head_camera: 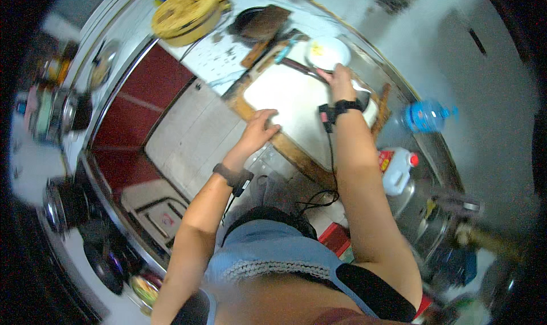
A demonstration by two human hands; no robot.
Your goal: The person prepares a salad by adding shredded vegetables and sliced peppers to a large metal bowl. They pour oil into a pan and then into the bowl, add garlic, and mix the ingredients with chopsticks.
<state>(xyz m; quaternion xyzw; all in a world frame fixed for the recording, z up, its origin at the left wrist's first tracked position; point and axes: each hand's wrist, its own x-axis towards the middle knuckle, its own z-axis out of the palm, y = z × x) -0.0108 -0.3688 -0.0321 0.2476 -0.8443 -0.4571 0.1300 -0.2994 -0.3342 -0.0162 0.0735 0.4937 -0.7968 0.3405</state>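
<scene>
A white cutting board (290,98) with a tan, worn rim lies on the counter in front of me. My left hand (261,128) rests at its near left edge, fingers apart and holding nothing. At the board's far right, my right hand (339,79) grips the near rim of a white bowl (328,53) with some yellow food in it. A dark-handled tool (299,66), blurred, lies on the board just left of that hand. What looks like a metal blade (362,95) shows partly behind my right wrist.
A round yellow container (188,15) stands at the far left of the counter, near a dark pan (252,23). To the right are a blue-labelled plastic bottle (425,116) and a white jug with a red cap (396,171). A cable hangs from my right wrist.
</scene>
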